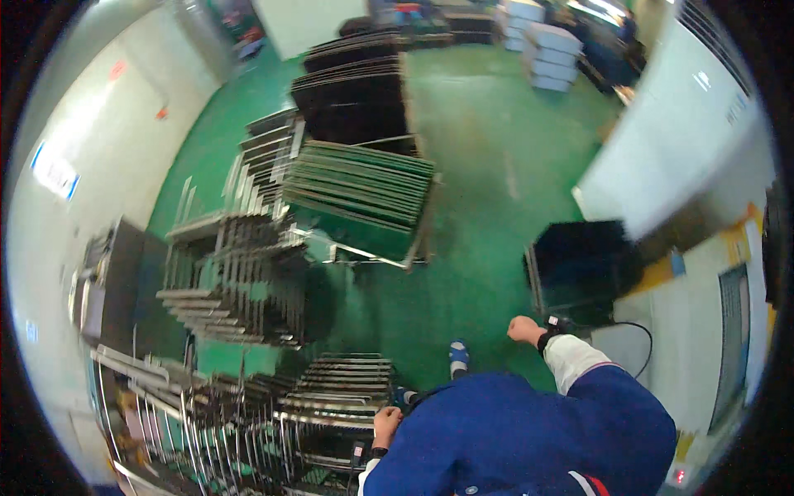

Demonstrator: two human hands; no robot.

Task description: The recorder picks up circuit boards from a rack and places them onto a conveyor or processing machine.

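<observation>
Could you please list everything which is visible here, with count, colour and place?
Metal racks: several, grey, left and lower left
Slatted stack: one, green, left of centre
Dark stacks: count unclear, black, upper centre
Boxes: several, pale grey, upper right
Dark block: one, near-black, right
Cable: one, black, right
Floor: one, green, middle
Wall: one, whitish, left
Far background: too blurred
Jacket: one, blue, bottom
Left hand: one, bare, by lower racks
Right hand: one, bare, below dark block
</observation>
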